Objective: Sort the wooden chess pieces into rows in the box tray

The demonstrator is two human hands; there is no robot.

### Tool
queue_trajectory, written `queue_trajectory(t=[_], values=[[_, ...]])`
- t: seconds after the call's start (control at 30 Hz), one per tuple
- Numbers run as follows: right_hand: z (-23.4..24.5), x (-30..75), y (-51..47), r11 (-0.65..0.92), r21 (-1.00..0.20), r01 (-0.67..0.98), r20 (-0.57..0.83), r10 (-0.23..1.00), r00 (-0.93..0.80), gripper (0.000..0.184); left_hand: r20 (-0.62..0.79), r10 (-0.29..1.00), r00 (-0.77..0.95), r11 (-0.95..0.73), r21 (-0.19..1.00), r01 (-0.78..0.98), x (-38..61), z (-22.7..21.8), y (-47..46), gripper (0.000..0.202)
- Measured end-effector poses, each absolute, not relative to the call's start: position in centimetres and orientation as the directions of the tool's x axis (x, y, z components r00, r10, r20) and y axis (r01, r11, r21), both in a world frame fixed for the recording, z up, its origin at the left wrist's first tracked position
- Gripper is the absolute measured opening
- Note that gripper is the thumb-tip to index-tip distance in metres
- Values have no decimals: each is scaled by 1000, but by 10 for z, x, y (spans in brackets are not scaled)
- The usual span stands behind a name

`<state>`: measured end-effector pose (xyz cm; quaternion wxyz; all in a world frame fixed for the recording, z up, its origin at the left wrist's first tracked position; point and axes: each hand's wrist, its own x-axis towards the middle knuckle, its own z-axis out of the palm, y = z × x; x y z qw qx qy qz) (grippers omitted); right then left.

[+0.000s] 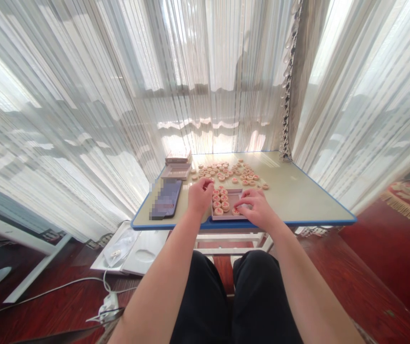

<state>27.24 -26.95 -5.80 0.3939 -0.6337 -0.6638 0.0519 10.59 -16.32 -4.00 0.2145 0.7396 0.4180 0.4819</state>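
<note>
A shallow pinkish-grey box (226,218) sits at the table's front edge. Round wooden Chinese chess pieces with red characters (217,204) lie in rows along its left side. My left hand (200,196) is at the box's upper left corner, its fingers pinched together; what they hold, if anything, I cannot make out. Over the right part of the box is my right hand (258,208), with thumb and index finger closed at a single Chinese chess piece (236,210) near the front wall. Many loose pieces (222,168) are scattered beyond the box.
A dark phone or tablet (167,199) lies left of my left hand. Behind it is another shallow box (175,171) beside a stacked box (178,156). The table (298,200) has a blue edge. Below left are an open white case (144,258) and a power strip (108,306) with cables.
</note>
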Motion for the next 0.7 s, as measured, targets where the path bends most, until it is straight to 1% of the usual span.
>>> queue_trajectory(t=[0.13, 0.2, 0.37, 0.7], values=[[-58, 274, -269, 176, -603, 778, 467, 869, 166, 19, 522, 833, 185, -547, 724, 419, 106, -40, -163, 15], [-58, 275, -268, 150, -597, 788, 468, 863, 190, 17, 518, 834, 189, -546, 728, 415, 106, -40, -163, 15], [-60, 273, -267, 172, -537, 826, 486, 863, 136, 14, 512, 835, 202, -546, 726, 418, 106, -40, -164, 16], [-56, 270, -272, 202, -538, 819, 454, 887, 80, 17, 522, 832, 184, -548, 727, 413, 107, -39, -165, 15]])
